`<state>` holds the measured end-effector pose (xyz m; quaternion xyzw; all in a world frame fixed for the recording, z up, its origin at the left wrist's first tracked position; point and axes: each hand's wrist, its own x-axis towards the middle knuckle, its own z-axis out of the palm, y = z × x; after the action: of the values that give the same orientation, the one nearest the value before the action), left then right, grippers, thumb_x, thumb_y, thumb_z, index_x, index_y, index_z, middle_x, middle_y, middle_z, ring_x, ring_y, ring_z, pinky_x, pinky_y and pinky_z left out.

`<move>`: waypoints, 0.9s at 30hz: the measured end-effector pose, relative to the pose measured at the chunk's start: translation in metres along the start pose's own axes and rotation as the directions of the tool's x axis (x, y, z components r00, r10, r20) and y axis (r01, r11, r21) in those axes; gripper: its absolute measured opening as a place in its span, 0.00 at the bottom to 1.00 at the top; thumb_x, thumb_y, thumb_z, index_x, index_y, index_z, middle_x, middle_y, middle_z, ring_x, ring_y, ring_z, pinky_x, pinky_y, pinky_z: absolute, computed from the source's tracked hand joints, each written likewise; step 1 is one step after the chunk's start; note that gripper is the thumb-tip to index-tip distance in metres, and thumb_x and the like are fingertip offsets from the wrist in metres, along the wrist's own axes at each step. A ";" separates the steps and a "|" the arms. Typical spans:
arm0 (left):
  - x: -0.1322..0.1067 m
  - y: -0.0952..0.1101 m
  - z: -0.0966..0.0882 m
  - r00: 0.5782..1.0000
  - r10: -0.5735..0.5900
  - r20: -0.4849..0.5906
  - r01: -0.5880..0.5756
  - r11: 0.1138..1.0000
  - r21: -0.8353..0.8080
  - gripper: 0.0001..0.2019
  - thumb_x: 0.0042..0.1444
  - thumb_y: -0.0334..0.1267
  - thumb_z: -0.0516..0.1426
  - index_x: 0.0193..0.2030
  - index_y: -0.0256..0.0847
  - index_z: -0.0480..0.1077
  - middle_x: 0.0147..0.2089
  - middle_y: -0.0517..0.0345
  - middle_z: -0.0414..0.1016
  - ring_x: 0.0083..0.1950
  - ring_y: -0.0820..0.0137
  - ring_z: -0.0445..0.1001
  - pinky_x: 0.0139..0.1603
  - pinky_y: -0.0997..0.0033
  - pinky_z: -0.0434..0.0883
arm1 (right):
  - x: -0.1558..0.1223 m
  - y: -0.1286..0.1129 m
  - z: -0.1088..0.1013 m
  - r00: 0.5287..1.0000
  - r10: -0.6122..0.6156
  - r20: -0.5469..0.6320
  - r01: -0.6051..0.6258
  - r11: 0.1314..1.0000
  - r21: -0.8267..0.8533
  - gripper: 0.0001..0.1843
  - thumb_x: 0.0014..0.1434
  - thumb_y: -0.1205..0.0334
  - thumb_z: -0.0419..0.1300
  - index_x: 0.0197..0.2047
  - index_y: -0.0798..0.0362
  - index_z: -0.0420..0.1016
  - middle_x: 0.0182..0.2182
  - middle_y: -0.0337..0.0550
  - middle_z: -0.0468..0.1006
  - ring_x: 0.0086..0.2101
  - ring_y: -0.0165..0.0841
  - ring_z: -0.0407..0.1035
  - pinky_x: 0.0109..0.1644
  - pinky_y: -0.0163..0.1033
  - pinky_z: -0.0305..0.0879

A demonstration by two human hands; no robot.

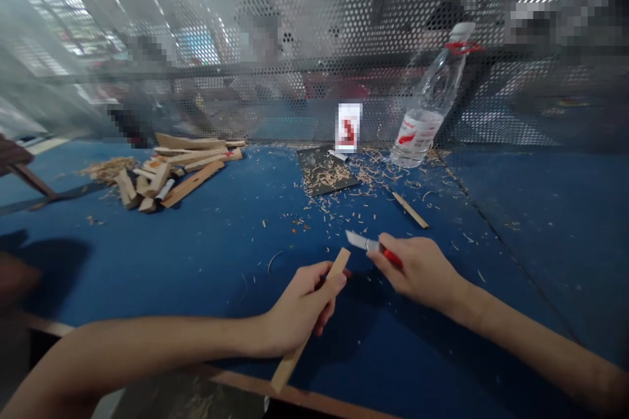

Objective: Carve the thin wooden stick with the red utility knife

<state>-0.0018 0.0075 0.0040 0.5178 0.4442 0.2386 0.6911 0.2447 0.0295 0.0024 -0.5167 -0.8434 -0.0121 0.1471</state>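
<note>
My left hand (312, 298) is closed around a flat strip of wood (289, 365), thumb on its upper face. The strip slants, with its upper end showing past my fingers and its lower end over the table's front edge. To the right, my right hand (420, 268) grips a utility knife (392, 255) with a red handle. Its bare blade points left, a little above and apart from the strip's upper end. Beyond the knife, a thin whittled stick (410, 209) lies on the blue table (221, 242).
Curled shavings (329, 177) cover a dark square sheet (314, 160). Behind the knife stands a large clear bottle (417, 124), partly filled. At left lies a pile of wood pieces (157, 177). A perforated metal screen (295, 72) closes the back. Another person's hand (17, 278) is blurred at far left.
</note>
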 end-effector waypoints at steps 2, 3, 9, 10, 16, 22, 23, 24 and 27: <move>-0.002 -0.001 0.002 1.000 0.027 0.008 -0.027 1.000 0.009 0.30 0.60 0.70 0.56 0.46 0.40 0.67 0.17 0.73 0.60 0.16 0.77 0.53 0.15 0.78 0.59 | -0.006 -0.013 0.000 0.998 -0.066 0.023 0.065 0.997 0.029 0.28 0.77 0.43 0.38 0.33 0.47 0.67 0.21 0.39 0.78 0.21 0.33 0.72 0.28 0.39 0.49; -0.002 -0.001 0.003 0.999 0.040 0.009 -0.040 0.999 0.019 0.30 0.61 0.70 0.55 0.44 0.41 0.66 0.18 0.73 0.60 0.16 0.77 0.53 0.15 0.78 0.59 | -0.008 -0.018 0.001 0.996 -0.083 0.034 0.082 0.996 0.030 0.28 0.77 0.43 0.38 0.33 0.47 0.67 0.21 0.39 0.79 0.21 0.33 0.72 0.28 0.40 0.48; -0.003 -0.011 0.002 0.996 0.077 0.033 -0.080 0.989 0.121 0.26 0.68 0.67 0.49 0.42 0.42 0.67 0.19 0.71 0.61 0.17 0.76 0.55 0.17 0.77 0.60 | -0.008 -0.024 0.002 0.991 -0.104 0.085 0.101 0.994 0.040 0.28 0.78 0.44 0.38 0.33 0.48 0.67 0.22 0.41 0.79 0.21 0.33 0.72 0.28 0.41 0.46; -0.002 -0.012 0.001 0.996 0.077 0.034 -0.081 0.987 0.136 0.26 0.69 0.66 0.48 0.41 0.42 0.67 0.19 0.70 0.62 0.17 0.76 0.56 0.17 0.76 0.60 | -0.008 -0.023 0.003 0.989 -0.108 0.097 0.104 0.994 0.043 0.28 0.78 0.44 0.39 0.33 0.48 0.67 0.23 0.41 0.80 0.22 0.33 0.73 0.28 0.41 0.46; 0.002 -0.014 0.002 0.999 0.051 -0.013 -0.048 0.987 0.155 0.28 0.67 0.68 0.46 0.40 0.44 0.67 0.17 0.71 0.60 0.17 0.74 0.56 0.18 0.74 0.59 | -0.009 -0.021 0.004 0.983 -0.081 0.167 0.085 0.996 -0.017 0.28 0.77 0.43 0.39 0.35 0.48 0.70 0.23 0.42 0.80 0.22 0.35 0.73 0.29 0.42 0.44; -0.007 -0.014 0.004 0.996 0.075 -0.053 -0.062 0.975 0.214 0.29 0.66 0.70 0.47 0.34 0.46 0.64 0.17 0.69 0.58 0.18 0.73 0.55 0.18 0.72 0.55 | 0.004 0.002 0.008 0.987 0.101 0.127 -0.088 0.990 -0.108 0.27 0.75 0.41 0.43 0.33 0.47 0.71 0.22 0.43 0.79 0.23 0.37 0.71 0.30 0.41 0.44; -0.009 -0.014 0.004 0.995 0.086 -0.047 -0.072 0.968 0.238 0.29 0.64 0.71 0.49 0.33 0.45 0.65 0.18 0.68 0.59 0.19 0.73 0.55 0.19 0.72 0.55 | 0.008 0.010 0.007 0.982 0.163 0.094 -0.151 0.981 -0.118 0.27 0.75 0.42 0.43 0.31 0.46 0.70 0.21 0.43 0.77 0.23 0.38 0.70 0.29 0.41 0.45; -0.011 -0.013 0.004 0.994 0.096 -0.046 -0.081 0.962 0.262 0.30 0.63 0.73 0.49 0.32 0.45 0.65 0.19 0.68 0.59 0.20 0.73 0.56 0.20 0.72 0.56 | 0.011 0.017 0.005 0.977 0.207 0.058 -0.200 0.973 -0.111 0.27 0.75 0.43 0.43 0.30 0.46 0.68 0.20 0.42 0.75 0.22 0.37 0.69 0.29 0.41 0.45; -0.009 -0.011 0.005 0.996 0.076 -0.055 -0.060 0.967 0.249 0.33 0.61 0.77 0.46 0.32 0.46 0.62 0.19 0.69 0.58 0.19 0.73 0.55 0.19 0.72 0.57 | 0.014 0.025 -0.002 0.972 0.235 -0.022 -0.236 0.972 -0.008 0.26 0.75 0.45 0.42 0.28 0.45 0.64 0.18 0.39 0.71 0.21 0.36 0.67 0.29 0.40 0.48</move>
<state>-0.0033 -0.0062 -0.0025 0.6068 0.4743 0.2217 0.5980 0.2611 0.0526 0.0049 -0.6136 -0.7745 -0.0044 0.1536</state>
